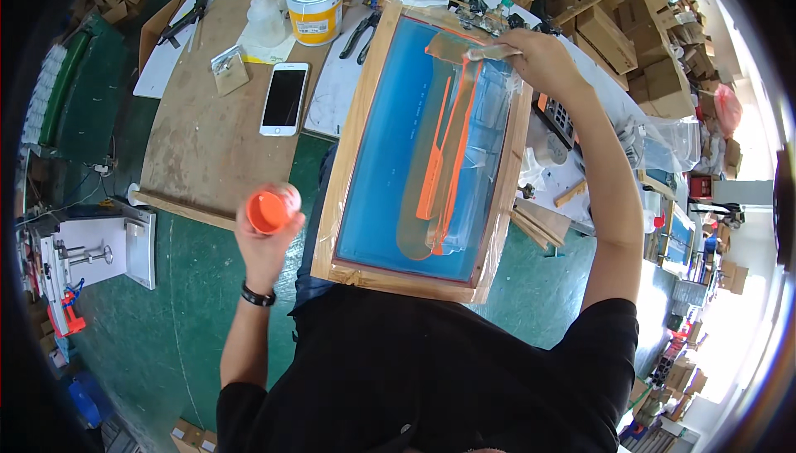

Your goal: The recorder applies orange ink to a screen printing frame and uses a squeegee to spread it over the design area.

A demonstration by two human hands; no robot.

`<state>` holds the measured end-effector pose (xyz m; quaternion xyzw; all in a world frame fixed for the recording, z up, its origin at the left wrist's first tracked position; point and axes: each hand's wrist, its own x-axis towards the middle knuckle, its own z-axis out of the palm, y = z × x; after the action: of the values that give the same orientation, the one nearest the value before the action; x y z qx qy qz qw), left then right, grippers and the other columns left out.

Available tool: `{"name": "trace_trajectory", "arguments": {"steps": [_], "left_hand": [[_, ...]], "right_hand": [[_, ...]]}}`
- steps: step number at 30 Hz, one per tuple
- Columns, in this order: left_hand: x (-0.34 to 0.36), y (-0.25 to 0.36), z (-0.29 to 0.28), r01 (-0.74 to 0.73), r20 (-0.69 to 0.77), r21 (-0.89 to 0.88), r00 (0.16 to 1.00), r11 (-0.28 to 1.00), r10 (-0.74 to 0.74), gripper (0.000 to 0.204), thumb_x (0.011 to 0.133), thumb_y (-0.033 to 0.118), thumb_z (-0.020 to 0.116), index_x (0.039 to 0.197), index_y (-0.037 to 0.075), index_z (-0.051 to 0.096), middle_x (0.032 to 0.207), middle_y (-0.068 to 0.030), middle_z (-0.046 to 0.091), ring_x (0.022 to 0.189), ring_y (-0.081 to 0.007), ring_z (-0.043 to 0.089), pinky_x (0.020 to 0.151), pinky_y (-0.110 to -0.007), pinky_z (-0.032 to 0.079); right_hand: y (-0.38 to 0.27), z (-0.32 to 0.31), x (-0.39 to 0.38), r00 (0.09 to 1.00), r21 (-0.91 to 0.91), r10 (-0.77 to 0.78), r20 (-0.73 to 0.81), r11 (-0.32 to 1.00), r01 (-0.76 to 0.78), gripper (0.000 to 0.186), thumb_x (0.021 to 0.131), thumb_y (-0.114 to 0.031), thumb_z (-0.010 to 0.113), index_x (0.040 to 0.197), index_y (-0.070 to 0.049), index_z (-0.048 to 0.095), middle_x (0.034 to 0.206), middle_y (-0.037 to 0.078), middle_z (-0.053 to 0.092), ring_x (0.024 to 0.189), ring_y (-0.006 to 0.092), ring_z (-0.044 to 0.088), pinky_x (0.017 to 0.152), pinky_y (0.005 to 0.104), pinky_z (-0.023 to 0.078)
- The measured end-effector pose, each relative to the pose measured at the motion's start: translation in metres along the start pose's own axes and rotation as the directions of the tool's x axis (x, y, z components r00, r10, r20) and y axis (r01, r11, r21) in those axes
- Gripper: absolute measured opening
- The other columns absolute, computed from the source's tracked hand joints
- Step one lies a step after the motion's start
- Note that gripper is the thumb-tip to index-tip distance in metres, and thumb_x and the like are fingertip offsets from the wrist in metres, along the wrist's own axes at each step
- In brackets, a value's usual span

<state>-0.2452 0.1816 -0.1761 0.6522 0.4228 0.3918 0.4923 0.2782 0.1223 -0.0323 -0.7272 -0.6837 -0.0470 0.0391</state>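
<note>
In my left hand (264, 252) is a small plastic cup (269, 211) of orange ink, with my fingers wrapped around it. It is off to the left of a wooden-framed printing screen (362, 121), apart from it. The screen has a blue mesh (383, 163) with a see-through brownish area in the middle. Long streaks of orange ink (458, 155) lie across that area. My right hand (543, 59) is at the screen's far right corner, closed on a pale flat scraper (492, 53) whose tip is smeared orange.
On the brown board (191, 130) to the left lie a phone (284, 98) and a small packet (229, 70). Behind stand a paint can (314, 5) and a squeeze bottle (265, 20). Pliers (360, 37) lie beside the screen. A calculator (555, 120) sits to its right.
</note>
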Motion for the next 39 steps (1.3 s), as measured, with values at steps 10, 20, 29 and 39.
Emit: {"name": "trace_trajectory", "arguments": {"steps": [10,20,29,39], "left_hand": [[-0.035,0.009,0.043,0.239,0.029,-0.549,0.963,0.801,-0.267,0.067,0.077,-0.009,0.082,0.139,0.000,0.058,0.136,-0.0142,0.067,0.114,-0.0231,0.066,0.101,-0.033,0.054],[-0.038,0.058,0.022,0.229,0.054,-0.568,0.969,0.791,-0.241,0.072,0.075,-0.011,0.080,0.142,0.000,0.056,0.136,-0.0148,0.066,0.116,-0.0252,0.066,0.104,-0.035,0.052],[-0.038,0.077,0.019,0.162,0.033,-0.506,0.985,0.847,-0.169,0.074,0.073,-0.011,0.079,0.142,-0.001,0.056,0.136,-0.0158,0.066,0.116,-0.0259,0.065,0.105,-0.035,0.051],[-0.030,0.083,0.017,0.221,0.069,-0.479,0.974,0.850,-0.214,0.074,0.073,-0.011,0.080,0.142,-0.002,0.056,0.134,-0.0158,0.067,0.115,-0.0252,0.066,0.104,-0.034,0.052]], "right_hand": [[-0.043,0.020,0.046,0.995,-0.032,-0.030,-0.097,0.999,0.027,0.024,0.090,-0.009,0.068,0.113,-0.009,0.076,0.109,0.007,0.078,0.091,0.0324,0.070,0.082,0.0413,0.055],[-0.015,0.007,0.066,0.989,0.120,-0.148,-0.026,0.981,0.150,0.034,0.084,-0.006,0.073,0.116,-0.014,0.080,0.107,0.006,0.080,0.092,0.0313,0.071,0.083,0.0396,0.055],[0.012,-0.008,0.022,0.998,0.036,-0.037,0.051,0.999,0.035,0.026,0.083,-0.005,0.071,0.107,-0.009,0.077,0.105,0.010,0.079,0.089,0.0341,0.070,0.082,0.0422,0.055],[-0.020,0.002,0.001,0.996,-0.050,-0.067,-0.051,0.997,0.064,0.016,0.088,-0.008,0.070,0.101,-0.003,0.063,0.099,0.012,0.074,0.079,0.0391,0.065,0.075,0.0447,0.053]]}}
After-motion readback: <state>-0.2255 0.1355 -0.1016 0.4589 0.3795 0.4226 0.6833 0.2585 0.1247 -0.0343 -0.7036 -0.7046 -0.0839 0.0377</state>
